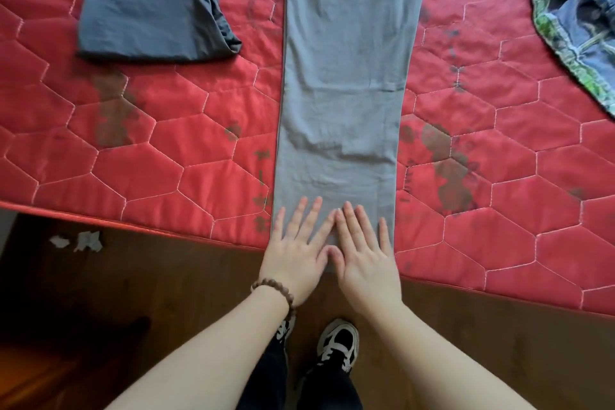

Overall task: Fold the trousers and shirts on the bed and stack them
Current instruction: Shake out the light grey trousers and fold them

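Light grey trousers (342,76) lie folded lengthwise in a long strip down the middle of the red quilted bed (166,150), reaching from the top of the view to the near edge. My left hand (298,250) and my right hand (364,256) lie flat side by side on the strip's near end, fingers straight and spread, pressing the cloth at the bed's edge. A darker grey folded garment (149,3) rests at the upper left of the bed. Denim clothes (579,20) with a green patterned lining sit bunched at the upper right.
The bed's near edge runs diagonally across the view above a brown wooden floor (149,293). Two crumpled paper scraps (80,241) lie on the floor at left. My shoes (336,343) stand below my hands. A beaded bracelet (274,289) is on my left wrist.
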{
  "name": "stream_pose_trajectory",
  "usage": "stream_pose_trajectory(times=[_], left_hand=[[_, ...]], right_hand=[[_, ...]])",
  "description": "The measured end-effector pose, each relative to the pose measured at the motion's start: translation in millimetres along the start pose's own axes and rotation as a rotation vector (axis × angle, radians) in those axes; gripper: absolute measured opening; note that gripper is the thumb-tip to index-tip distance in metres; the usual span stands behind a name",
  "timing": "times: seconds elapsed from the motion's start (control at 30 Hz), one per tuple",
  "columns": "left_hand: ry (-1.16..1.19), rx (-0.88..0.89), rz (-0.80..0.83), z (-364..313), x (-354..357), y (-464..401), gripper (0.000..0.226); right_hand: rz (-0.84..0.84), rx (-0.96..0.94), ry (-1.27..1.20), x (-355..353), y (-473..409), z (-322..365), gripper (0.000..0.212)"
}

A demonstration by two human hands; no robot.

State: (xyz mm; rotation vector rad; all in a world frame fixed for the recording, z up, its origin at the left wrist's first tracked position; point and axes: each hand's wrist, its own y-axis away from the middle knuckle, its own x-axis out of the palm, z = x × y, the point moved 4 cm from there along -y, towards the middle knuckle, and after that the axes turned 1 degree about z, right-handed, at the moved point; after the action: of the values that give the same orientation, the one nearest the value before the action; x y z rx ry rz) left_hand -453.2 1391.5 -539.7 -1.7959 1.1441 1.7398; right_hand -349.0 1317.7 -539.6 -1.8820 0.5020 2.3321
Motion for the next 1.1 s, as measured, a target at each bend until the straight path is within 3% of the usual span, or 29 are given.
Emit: stream_pose_trajectory(times=[0.17, 0.33, 0.43, 0.53, 0.63, 0.73, 0.83, 0.93, 1.03, 1.1], left_hand=[[0.244, -0.322, 0.014, 2, -3, 30, 0.056], [0.819, -0.658, -0.282, 8, -34, 44, 0.055], [0.938, -0.860, -0.172, 27, -39, 40, 0.038], [0.897, -0.803, 0.088, 42, -42, 34, 0.014], [0.920, -0.737, 0.277, 50, -40, 39, 0.016], [0.987, -0.704, 0.343, 53, -39, 53, 0.017], [1.029, -0.705, 0.330, 52, -42, 65, 0.022], [1.124, -0.750, 0.205, 51, -55, 73, 0.030], [1.337, -0.794, 0.077, 51, -79, 74, 0.018], [1.524, -0.768, 0.069, 51, -97, 71, 0.024]], right_hand=[[0.004, 0.318, -0.102, -9, 24, -8, 0.054], [-0.082, 0.628, -0.565, -33, 26, -7, 0.063], [-0.010, 0.755, -0.680, -42, 23, -21, 0.061], [0.133, 0.817, -0.796, -47, 18, -39, 0.044], [0.327, 0.713, -0.796, -48, 18, -55, 0.023], [0.511, 0.659, -0.904, -52, 40, -62, 0.016], [0.582, 0.608, -0.951, -56, 61, -65, 0.018], [0.570, 0.589, -0.965, -68, 69, -66, 0.020], [0.483, 0.613, -1.044, -88, 66, -66, 0.010], [0.460, 0.644, -1.222, -107, 62, -66, 0.029]])
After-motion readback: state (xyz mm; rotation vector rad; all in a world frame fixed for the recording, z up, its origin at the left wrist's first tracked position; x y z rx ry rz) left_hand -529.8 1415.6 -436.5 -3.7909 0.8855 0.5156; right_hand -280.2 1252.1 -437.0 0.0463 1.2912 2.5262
